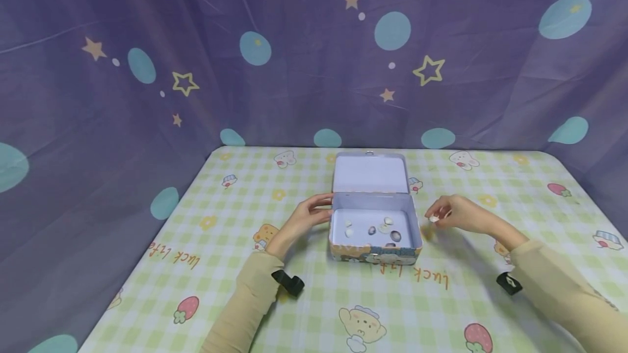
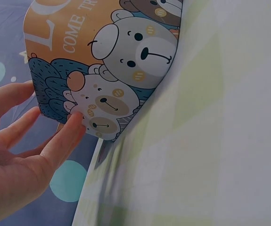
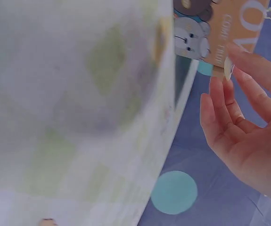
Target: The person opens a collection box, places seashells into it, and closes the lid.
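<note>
A tin box [image 1: 375, 255] with printed bears stands on the table, its lid [image 1: 370, 173] tipped back. Several small shells lie on its white floor, among them a dark shell [image 1: 396, 236] and a white shell [image 1: 349, 232]. My left hand [image 1: 310, 215] rests its extended fingers against the box's left side; in the left wrist view the fingertips meet the printed bear wall [image 2: 116, 61]. Just right of the box, my right hand [image 1: 458, 214] pinches a small white shell [image 1: 434, 219] between thumb and fingers, seen edge-on in the right wrist view [image 3: 228, 68].
A green-checked cloth [image 1: 275, 309] with printed fruit and animals covers the table. Behind and to the left hangs a purple curtain [image 1: 304, 102] with stars and blue dots. Dark straps with small devices sit at both wrists.
</note>
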`<state>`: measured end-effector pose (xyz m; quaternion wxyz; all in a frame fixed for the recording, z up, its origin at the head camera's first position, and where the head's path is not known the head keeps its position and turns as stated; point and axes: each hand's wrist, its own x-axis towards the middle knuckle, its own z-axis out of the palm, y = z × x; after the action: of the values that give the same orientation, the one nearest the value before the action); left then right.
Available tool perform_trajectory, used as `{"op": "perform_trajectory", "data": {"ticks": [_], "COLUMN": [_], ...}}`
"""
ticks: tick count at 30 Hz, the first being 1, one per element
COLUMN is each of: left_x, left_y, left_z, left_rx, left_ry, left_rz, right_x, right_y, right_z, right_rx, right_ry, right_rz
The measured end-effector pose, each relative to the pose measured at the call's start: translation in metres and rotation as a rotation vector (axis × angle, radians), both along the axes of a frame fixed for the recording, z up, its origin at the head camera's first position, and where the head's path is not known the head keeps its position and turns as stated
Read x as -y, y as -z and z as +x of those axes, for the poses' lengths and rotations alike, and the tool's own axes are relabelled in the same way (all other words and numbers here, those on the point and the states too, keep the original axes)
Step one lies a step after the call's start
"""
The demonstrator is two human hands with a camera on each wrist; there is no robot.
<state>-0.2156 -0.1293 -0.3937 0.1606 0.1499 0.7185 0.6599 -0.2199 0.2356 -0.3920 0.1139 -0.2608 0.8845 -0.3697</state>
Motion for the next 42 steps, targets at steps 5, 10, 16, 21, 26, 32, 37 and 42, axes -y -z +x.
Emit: {"op": "perform_trajectory", "data": {"ticks": [5, 10, 16, 21, 26, 32, 37, 42], "left_x": [0.001, 0.002, 0.001, 0.002, 0.005, 0.004, 0.003, 0.001], "left_y": [0.001, 0.002, 0.002, 0.002, 0.018, 0.024, 0.016, 0.004], "left_z": [0.0, -0.002, -0.002, -0.002, -0.01, -0.013, -0.011, -0.004], "left_rx": [-0.002, 0.003, 0.005, 0.007, -0.02, -0.026, 0.004, 0.012], "left_ry": [-0.001, -0.003, 0.003, 0.007, -0.006, -0.019, -0.01, -0.006], "left_rz": [0.009, 0.015, 0.025, 0.026, 0.009, 0.001, 0.011, -0.002], "right_x": [0.002, 0.006, 0.011, 0.018, 0.027, 0.038, 0.048, 0.059], "right_y": [-0.01, -0.019, -0.026, -0.031, -0.037, -0.042, -0.046, -0.049], "right_z": [-0.005, -0.009, -0.012, -0.014, -0.017, -0.021, -0.024, -0.028], "right_rx": [-0.054, -0.101, -0.1, -0.095, -0.105, -0.111, -0.105, -0.108], "right_ry": [0.031, 0.051, 0.048, 0.04, 0.008, -0.031, -0.039, -0.059], "right_rz": [0.023, 0.023, 0.016, 0.004, 0.008, 0.029, 0.042, 0.045]}}
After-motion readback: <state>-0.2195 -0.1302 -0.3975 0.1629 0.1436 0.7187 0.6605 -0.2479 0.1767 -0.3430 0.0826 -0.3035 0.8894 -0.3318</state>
